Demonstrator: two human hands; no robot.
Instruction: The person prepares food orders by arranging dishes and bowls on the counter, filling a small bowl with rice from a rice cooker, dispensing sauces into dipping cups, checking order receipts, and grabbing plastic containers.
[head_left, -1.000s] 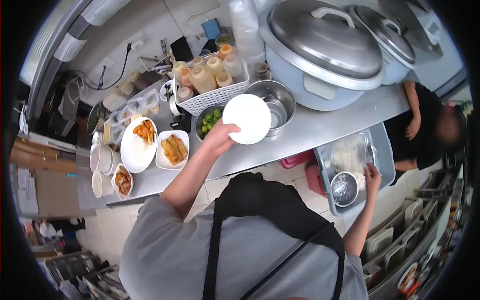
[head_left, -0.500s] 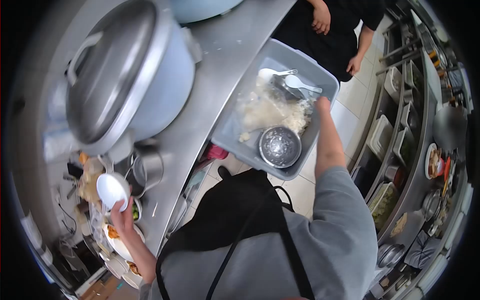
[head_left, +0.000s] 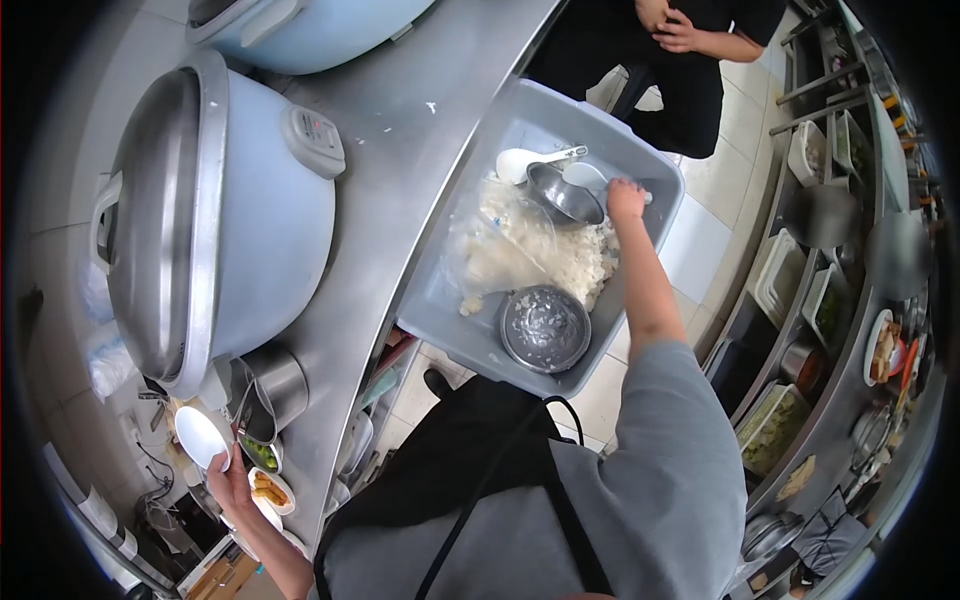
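The left hand [head_left: 228, 478] grasps a white bowl [head_left: 203, 437] by its rim, out over the steel counter [head_left: 390, 170]. The right hand [head_left: 626, 200] has its fingers over the handle of a white rice paddle [head_left: 583, 176], the handle's end showing past them; whether they have closed around it, I cannot tell. That paddle lies in a grey tub [head_left: 425, 315], next to a tilted metal bowl [head_left: 565, 196]. A second rice paddle [head_left: 518, 166] lies just beyond. Cooked rice [head_left: 592, 262] spreads below, partly under a clear plastic bag [head_left: 490, 258], and a round metal bowl [head_left: 545, 330] speckled with white bits sits at the near end. On the counter stand a large lidded rice cooker [head_left: 270, 220] and, near the white bowl, a steel pot [head_left: 285, 385]. Past the tub's far end, another person's hands [head_left: 675, 30] meet in front of black clothing
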